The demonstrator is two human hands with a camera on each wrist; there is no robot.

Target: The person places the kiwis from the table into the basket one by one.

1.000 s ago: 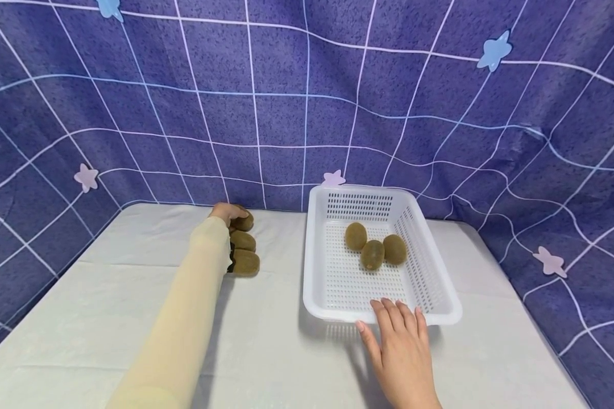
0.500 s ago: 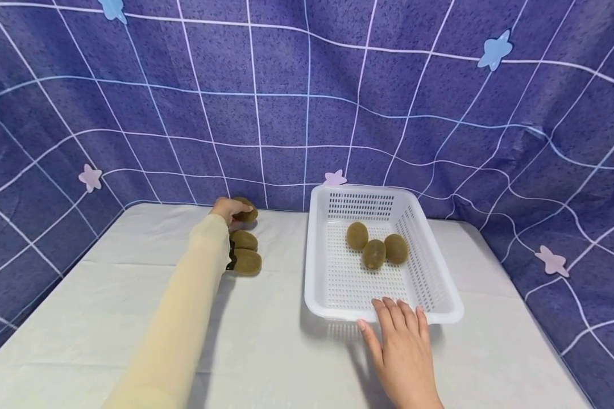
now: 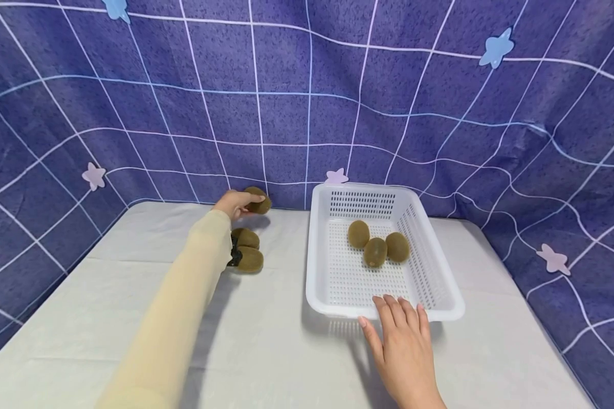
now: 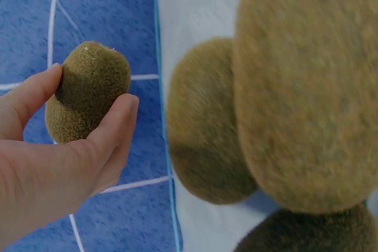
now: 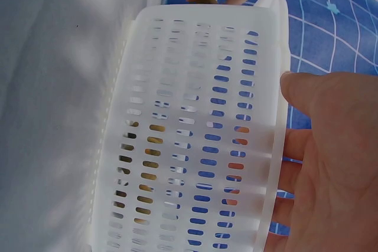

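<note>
Plainly, left hand pinches kiwi above worktop, by far edge, thumb opposing fingers. Light, even pinch should suit fuzzy skin; right hand, hooked over basket's near rim, should steady without tipping. Sleeve partly hides loose kiwis; left wrist view cuts off dark kiwi.

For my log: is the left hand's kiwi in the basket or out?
Out: the left hand pinches the kiwi, left of the basket.
</note>
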